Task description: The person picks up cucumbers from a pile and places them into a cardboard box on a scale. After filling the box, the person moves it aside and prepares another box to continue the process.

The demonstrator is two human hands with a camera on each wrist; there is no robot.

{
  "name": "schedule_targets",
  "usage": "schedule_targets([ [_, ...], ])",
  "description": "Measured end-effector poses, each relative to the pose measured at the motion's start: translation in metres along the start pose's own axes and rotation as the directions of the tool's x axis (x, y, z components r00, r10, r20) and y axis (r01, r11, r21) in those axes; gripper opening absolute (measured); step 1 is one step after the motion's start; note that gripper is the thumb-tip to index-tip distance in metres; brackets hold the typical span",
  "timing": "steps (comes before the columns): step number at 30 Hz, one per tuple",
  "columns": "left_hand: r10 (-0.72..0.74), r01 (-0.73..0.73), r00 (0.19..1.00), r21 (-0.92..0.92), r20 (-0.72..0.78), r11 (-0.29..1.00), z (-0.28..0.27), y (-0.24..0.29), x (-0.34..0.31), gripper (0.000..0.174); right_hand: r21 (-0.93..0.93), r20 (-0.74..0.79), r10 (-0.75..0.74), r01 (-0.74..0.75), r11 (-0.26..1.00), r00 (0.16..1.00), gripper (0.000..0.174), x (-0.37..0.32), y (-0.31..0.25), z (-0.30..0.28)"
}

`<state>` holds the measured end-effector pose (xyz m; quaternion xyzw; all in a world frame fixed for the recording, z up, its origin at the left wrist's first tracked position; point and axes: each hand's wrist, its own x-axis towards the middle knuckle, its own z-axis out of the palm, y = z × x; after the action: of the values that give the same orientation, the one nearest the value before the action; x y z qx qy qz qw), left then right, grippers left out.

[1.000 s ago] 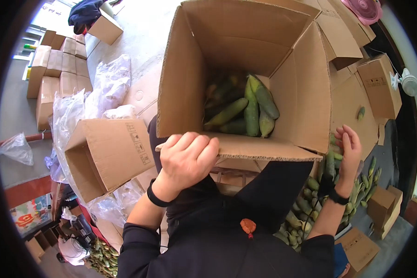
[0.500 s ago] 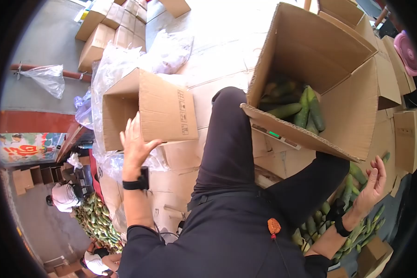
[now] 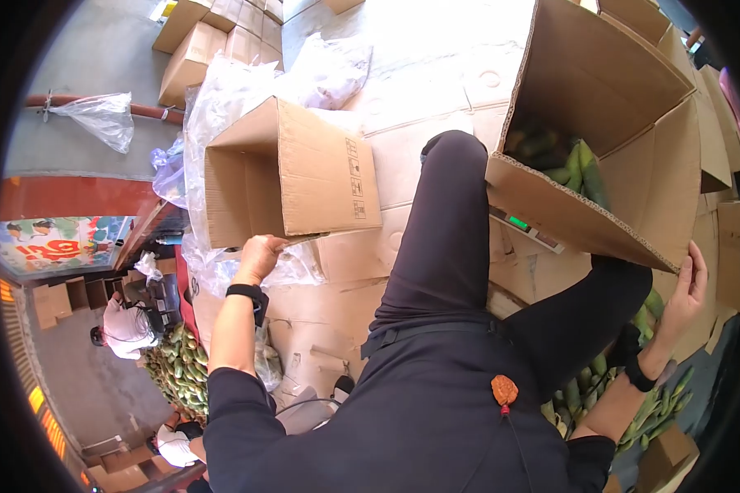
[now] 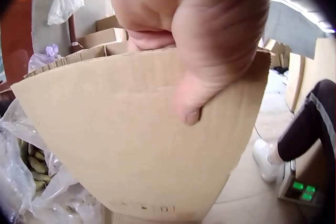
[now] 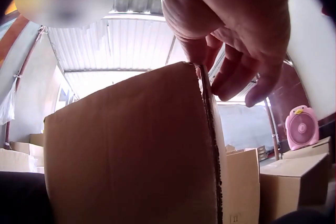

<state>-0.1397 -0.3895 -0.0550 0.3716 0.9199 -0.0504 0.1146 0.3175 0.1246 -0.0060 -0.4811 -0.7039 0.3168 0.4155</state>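
Note:
My left hand (image 3: 259, 259) grips the near edge of a smaller cardboard box (image 3: 330, 177); in the left wrist view the thumb presses the outer wall and the fingers go over the rim. Its open side faces left, and the inside I can see holds nothing. At the right, my right hand (image 3: 689, 300) pinches a corner of a large open cardboard box (image 3: 584, 215), as the right wrist view shows with fingers (image 5: 226, 79) at the top corner. Long green cucumbers (image 3: 588, 172) lie in that box, partly hidden by its near wall.
Under the large box is a scale (image 3: 524, 228) with green digits. Plastic sheeting (image 3: 222, 90) lies behind the smaller box. Loose cucumbers (image 3: 658, 415) are piled by my right arm. More boxes (image 3: 732, 246) stand at the right; people (image 3: 127, 329) sit by another pile at the left.
My left hand let go of the large box's near rim, moved left and took hold of the smaller box. The right hand came up to the large box's corner. The view swung left.

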Motion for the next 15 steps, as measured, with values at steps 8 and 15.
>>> schedule_targets([
  [8, 0.136, -0.134, 0.988, -0.027, 0.077, 0.991, 0.014, -0.003, -0.066, 0.021, -0.039, 0.034, -0.043, 0.044, 0.998, 0.999, 0.027, 0.002, 0.009, -0.002],
  [15, 0.206, -0.204, 0.934, -0.038, 0.292, 0.978, 0.016, 0.019, -0.188, 0.021, 0.08, 0.033, -0.01, 0.007, 0.997, 0.999, 0.028, 0.004, 0.02, -0.001],
])
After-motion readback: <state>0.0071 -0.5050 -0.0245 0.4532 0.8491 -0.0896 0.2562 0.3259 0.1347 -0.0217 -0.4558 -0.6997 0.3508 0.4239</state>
